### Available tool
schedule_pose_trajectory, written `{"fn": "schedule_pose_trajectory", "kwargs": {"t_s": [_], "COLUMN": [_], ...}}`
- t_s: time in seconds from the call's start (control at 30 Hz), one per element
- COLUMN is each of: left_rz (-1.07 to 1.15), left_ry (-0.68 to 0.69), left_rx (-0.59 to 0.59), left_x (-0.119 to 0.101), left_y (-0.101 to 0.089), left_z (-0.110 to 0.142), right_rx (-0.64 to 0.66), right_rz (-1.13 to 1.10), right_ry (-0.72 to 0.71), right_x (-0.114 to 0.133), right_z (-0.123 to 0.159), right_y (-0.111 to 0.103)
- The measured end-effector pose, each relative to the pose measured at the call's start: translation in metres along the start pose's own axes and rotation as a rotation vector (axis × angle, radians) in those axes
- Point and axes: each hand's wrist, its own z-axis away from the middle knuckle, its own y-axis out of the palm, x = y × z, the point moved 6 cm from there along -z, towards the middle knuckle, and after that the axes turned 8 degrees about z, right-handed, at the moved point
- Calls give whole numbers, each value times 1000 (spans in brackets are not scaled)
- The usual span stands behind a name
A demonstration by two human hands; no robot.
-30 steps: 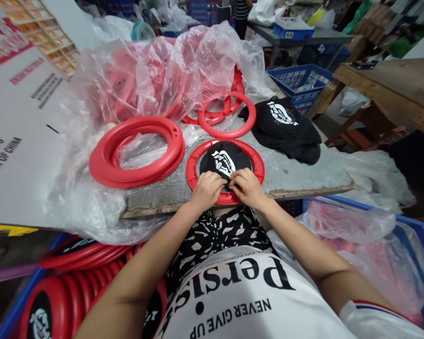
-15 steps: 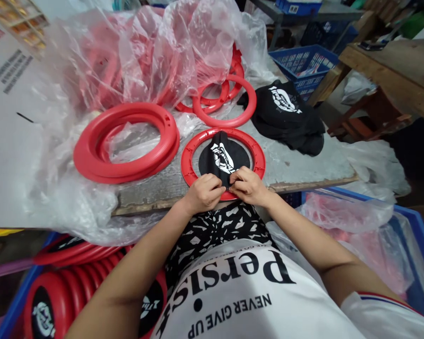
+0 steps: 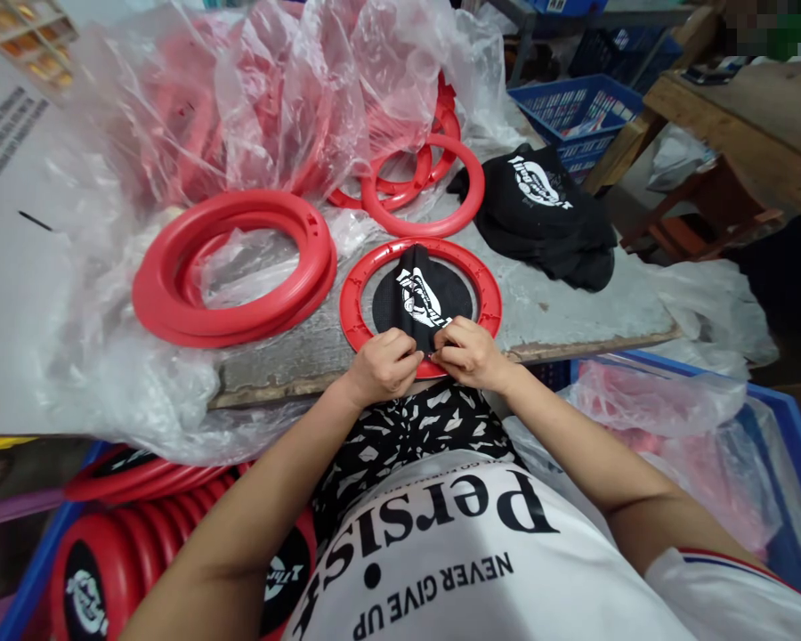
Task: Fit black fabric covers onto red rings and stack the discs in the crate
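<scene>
A red plastic ring [image 3: 356, 298] lies flat at the front edge of the bench, its studded side up. Inside it is a round black fabric disc [image 3: 450, 283] with a white printed logo and a fold running through it. My left hand [image 3: 388, 363] pinches the near edge of the fabric over the ring's front rim. Close beside it, my right hand [image 3: 468, 354] pinches the same edge, fingertips pressed together. Fingers cover the part of the rim beneath them. A pile of black fabric discs [image 3: 547, 223] sits to the right.
Stacked red rings [image 3: 233, 325] lie to the left, loose rings [image 3: 464, 218] behind. A clear plastic bag [image 3: 273, 98] of red rings fills the bench's back. Finished discs [image 3: 100, 570] stand in a bin at lower left; a blue bin [image 3: 784, 427] with plastic-wrapped red parts is at right.
Both hands have drawn the fabric's near edge toward me onto the ring's front rim, and a fold has formed across the disc. The view has tilted downward a little.
</scene>
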Motion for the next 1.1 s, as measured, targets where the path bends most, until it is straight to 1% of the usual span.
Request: {"fn": "schedule_pose_trajectory", "kwargs": {"t_s": [0.1, 0.17, 0.2, 0.27, 0.33, 0.4, 0.43, 0.5, 0.57, 0.6, 0.67, 0.73, 0.8, 0.87, 0.93, 1.0, 1.03, 1.1], "left_rz": [3, 44, 73, 111, 78, -25, -84, -169, -195, -199, -226, -291, -344, -307, -150, 60, 158, 327], "left_ry": [-25, -76, -110, -185, -301, -479, -571, -692, -718, -713, -705, -700, -672, -626, -546, -493, -498, -560], "left_rx": [-2, -50, -89, -180, -250, -250, -214, -58, 137, 218, 319, 360, 378, 354, 362, 444, 483, 516], "left_x": [-1, 0, 2, 10, 26, 51, 64, 85, 94, 94, 82, 59, 25, -14, -51, -80, -89, -97], "left_y": [-2, -8, -12, -22, -33, -42, -46, -49, -48, -48, -47, -46, -42, -37, -29, -19, -17, -16], "left_z": [-1, -2, -3, -4, -7, -8, -9, -10, -8, -6, 1, 10, 20, 28, 32, 32, 31, 26], "right_rx": [-2, -44, -77, -153, -208, -216, -203, -166, -134, -125, -130, -163, -168, -123, -50, 24, 68, 152], "right_rz": [10, 1, 4, 57, 152, 210, 214, 193, 173, 162, 116, 54, -10, -72, -150, -227, -248, -200], "right_ry": [3, 51, 99, 244, 428, 575, 621, 659, 666, 669, 681, 703, 731, 755, 735, 659, 611, 535], "right_x": [3, 3, 1, -7, -19, -29, -33, -39, -43, -46, -56, -71, -92, -114, -130, -138, -138, -133], "right_z": [3, 9, 14, 28, 44, 58, 62, 67, 67, 67, 66, 64, 58, 48, 32, 11, 0, -19], "right_y": [-5, -12, -17, -25, -30, -30, -29, -24, -19, -17, -14, -13, -12, -8, -3, 1, 2, 2]}}
